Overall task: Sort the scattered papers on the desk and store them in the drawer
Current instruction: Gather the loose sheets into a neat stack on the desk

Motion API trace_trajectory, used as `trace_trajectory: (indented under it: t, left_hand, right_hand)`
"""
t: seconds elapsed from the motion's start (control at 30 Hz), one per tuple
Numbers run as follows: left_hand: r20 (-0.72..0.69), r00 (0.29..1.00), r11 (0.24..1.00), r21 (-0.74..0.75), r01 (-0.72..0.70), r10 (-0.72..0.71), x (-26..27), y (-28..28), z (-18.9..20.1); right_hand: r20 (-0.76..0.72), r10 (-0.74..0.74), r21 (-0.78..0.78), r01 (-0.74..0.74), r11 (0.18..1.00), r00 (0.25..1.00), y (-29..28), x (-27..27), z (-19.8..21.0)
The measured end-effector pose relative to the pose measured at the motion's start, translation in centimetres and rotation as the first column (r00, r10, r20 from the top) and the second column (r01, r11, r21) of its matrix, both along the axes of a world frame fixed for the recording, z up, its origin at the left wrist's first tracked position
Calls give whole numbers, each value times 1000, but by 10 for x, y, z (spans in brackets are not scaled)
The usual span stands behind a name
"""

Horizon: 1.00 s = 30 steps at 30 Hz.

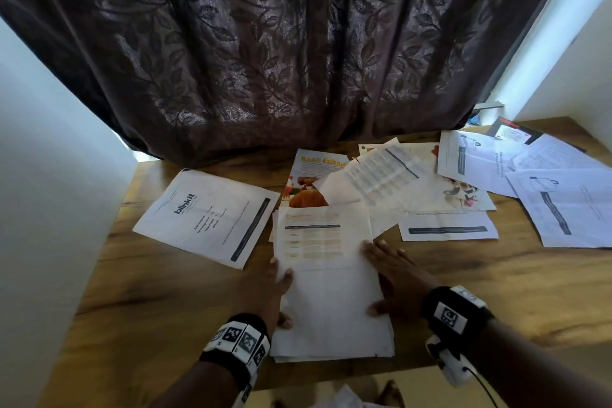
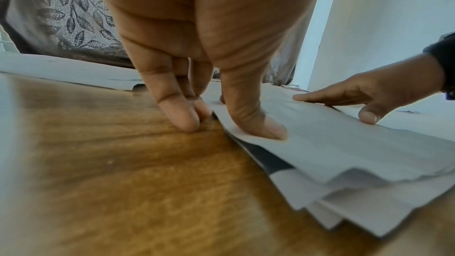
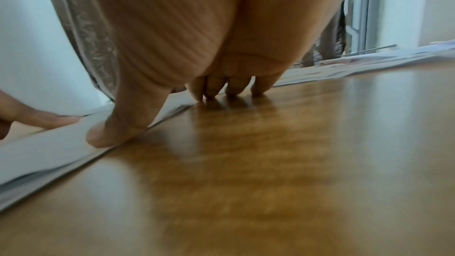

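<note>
Both hands, left and right, pressed straight fingers against a paper stack on the tabletop; lower sheets stayed hidden, print blurred.

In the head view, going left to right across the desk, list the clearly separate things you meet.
blinkit sheet → left hand → gathered stack of papers → right hand → sheet with a dark bar along its near edge → white printed sheets at the far right.
</note>
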<state>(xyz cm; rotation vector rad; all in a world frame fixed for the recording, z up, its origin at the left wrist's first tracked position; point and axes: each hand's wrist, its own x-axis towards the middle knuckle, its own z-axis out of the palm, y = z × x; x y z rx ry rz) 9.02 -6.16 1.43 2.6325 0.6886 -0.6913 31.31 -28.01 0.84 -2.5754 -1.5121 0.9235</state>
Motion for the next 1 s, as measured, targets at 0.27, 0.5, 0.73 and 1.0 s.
trace_trajectory:
  t: [0.27, 0.5, 0.73, 1.0]
  left_hand:
    - [107, 994, 997, -73, -4, 12, -8, 8, 0]
    - [187, 981, 992, -122, -21, 43, -16, 9, 1]
    - [176, 979, 990, -106, -91, 108, -18, 3, -5]
    - [166, 935, 903, -358, -238, 313, -7, -3, -3]
  right_hand:
    - [-49, 53, -40, -55, 998, 997, -32, 18, 6]
    - [-34, 106, -4, -107, 994, 994, -23, -2, -12]
    - [-89, -96, 204, 112, 972, 991, -22, 5, 8]
    - [-39, 224, 155, -216, 964, 974, 74, -45, 12]
